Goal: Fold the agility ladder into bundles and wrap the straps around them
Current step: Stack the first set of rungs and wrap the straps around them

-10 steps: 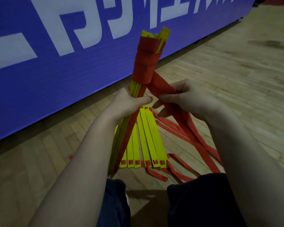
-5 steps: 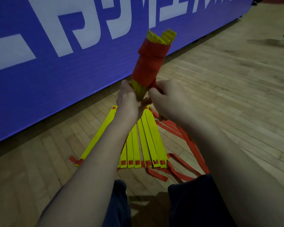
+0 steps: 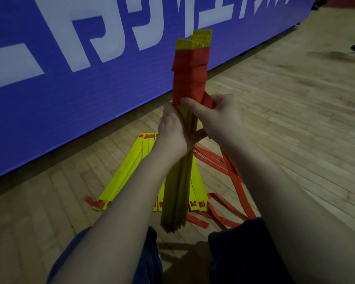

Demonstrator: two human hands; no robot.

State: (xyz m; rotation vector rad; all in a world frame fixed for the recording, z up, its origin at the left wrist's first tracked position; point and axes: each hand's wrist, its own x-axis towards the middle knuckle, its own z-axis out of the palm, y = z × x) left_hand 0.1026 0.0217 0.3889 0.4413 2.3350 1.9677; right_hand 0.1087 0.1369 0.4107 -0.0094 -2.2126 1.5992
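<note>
Grips closed: left hand (image 3: 172, 134) round the rung bundle (image 3: 178, 191) (upright), right hand (image 3: 219, 117) pinching red strap (image 3: 190, 83)

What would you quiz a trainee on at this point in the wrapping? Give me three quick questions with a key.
1. True or false: the red strap is wound round the lower end of the upright bundle.
2. Which hand pinches the strap's free part beside the wrap? A) left hand B) right hand C) neither
3. Fill in: the loose yellow rungs lie flat on the wooden ____.

Key
1. False: the strap covers the upper end.
2. B. The left hand's grip is on the bundle just below the wrap.
3. floor
</note>
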